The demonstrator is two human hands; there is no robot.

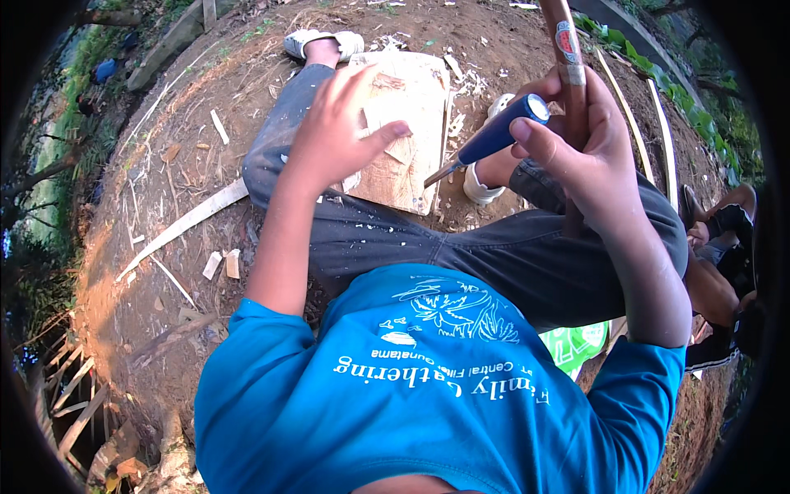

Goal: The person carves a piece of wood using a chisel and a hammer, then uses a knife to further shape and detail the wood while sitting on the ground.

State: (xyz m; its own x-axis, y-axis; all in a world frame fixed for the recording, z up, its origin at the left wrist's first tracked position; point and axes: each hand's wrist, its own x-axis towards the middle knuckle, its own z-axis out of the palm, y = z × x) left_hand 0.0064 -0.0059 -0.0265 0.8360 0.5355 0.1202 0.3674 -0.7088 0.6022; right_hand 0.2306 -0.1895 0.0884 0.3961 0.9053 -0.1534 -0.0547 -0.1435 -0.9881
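My left hand (337, 128) hovers open over a pale wooden block (411, 132) that rests between my legs, its fingers spread and the forefinger pointing right across the wood. My right hand (576, 132) grips a blue-handled chisel (494, 136) and a brown wooden handle (568, 58) that rises out of the top of the view. The chisel's metal tip (436, 174) points down at the block's right edge.
I sit on bare earth strewn with wood chips and long pale strips (185, 222). Thin bamboo slats (666, 148) lie at the right. Another person's arm (716, 288) shows at the right edge. Wooden slats (74, 395) lie at the lower left.
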